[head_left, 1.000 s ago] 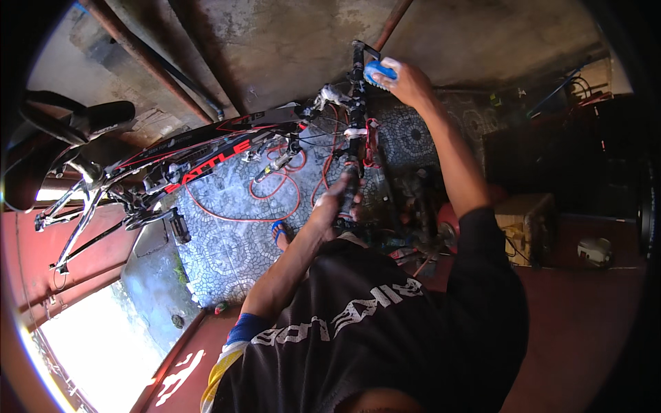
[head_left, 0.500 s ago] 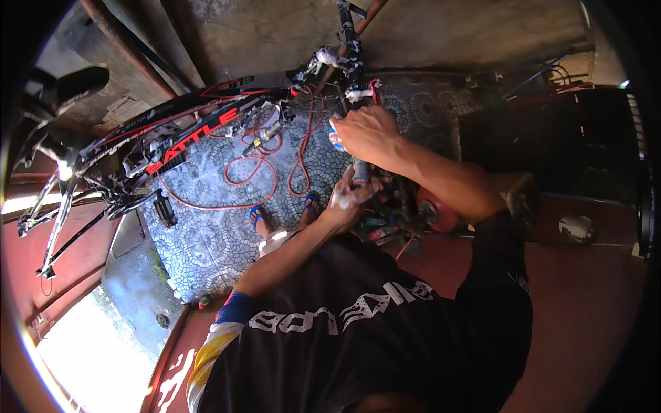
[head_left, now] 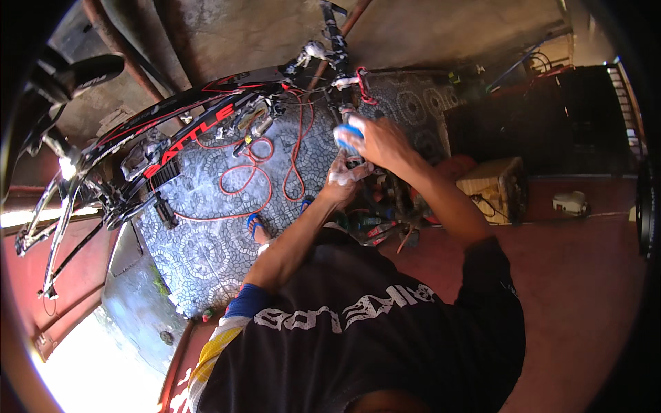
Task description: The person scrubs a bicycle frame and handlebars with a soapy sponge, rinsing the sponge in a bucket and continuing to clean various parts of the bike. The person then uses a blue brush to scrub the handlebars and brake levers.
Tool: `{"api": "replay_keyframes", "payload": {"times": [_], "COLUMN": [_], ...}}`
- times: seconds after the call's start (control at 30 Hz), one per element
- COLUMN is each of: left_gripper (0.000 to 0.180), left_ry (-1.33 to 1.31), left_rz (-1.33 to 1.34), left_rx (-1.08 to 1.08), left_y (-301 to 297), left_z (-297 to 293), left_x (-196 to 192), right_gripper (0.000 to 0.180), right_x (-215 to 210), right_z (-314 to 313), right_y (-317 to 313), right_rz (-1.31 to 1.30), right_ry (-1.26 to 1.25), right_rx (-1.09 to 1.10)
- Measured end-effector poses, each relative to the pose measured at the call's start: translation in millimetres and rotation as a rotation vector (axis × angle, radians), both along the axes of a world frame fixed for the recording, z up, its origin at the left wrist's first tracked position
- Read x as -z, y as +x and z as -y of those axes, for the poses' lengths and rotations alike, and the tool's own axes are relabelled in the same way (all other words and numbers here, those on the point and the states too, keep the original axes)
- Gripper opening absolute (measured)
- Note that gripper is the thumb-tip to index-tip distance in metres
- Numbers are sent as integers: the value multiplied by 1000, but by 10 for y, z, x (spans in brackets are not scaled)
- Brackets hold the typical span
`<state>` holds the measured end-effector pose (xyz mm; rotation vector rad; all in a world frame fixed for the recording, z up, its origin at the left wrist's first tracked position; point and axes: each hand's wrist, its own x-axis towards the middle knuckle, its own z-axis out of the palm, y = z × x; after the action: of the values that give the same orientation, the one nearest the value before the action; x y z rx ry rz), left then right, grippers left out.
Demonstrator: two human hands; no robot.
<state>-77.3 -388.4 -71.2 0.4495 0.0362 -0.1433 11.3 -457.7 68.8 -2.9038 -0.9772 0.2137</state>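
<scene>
A black and red bicycle frame (head_left: pixel 200 134) stretches across the left, with its handlebar (head_left: pixel 336 51) running toward me. White foam clings to the bar and stem. My left hand (head_left: pixel 346 173), foamy, wraps round the near end of the handlebar at the grip. Just beyond it, my right hand (head_left: pixel 383 143) holds a rounded blue scrubber (head_left: pixel 350 135) against the bar; whether it is a sponge or a brush is not clear. A red brake lever (head_left: pixel 363 84) sits on the bar past my right hand. The bar beneath my fingers is partly hidden.
A red hose (head_left: pixel 241 179) loops over the patterned floor mat (head_left: pixel 200 255). A wooden box (head_left: pixel 496 186) stands right of my right forearm, and a white object (head_left: pixel 570 203) lies farther right. A saddle (head_left: pixel 96 69) juts out at the upper left. Bottles (head_left: pixel 361 221) lie near my body.
My right hand has shifted slightly right and nearer along the bar, showing more of the blue scrubber. My left hand has moved slightly away from me. The view has shifted a little.
</scene>
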Motion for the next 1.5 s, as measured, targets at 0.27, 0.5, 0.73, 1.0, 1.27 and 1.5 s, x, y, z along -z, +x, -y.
{"api": "replay_keyframes", "payload": {"times": [0.27,0.5,0.73,1.0,1.27,1.5], "left_gripper": [75,66,75,70,65,67], "left_ry": [132,146,144,159,152,135], "left_rz": [110,2,11,-25,-53,-102], "left_rx": [80,53,30,27,-8,-33], "left_y": [137,195,347,460,487,460], "left_z": [-256,-299,-272,-243,-354,-378], "left_x": [110,35,92,29,42,-74], "right_gripper": [55,46,48,53,56,46], "right_x": [268,313,422,456,447,326], "right_z": [277,202,140,158,152,-90], "right_y": [-84,147,619,809,658,552], "right_rz": [25,11,29,-30,-71,-58], "right_ry": [245,279,296,260,349,223], "right_rx": [-39,37,22,-18,-37,55]}}
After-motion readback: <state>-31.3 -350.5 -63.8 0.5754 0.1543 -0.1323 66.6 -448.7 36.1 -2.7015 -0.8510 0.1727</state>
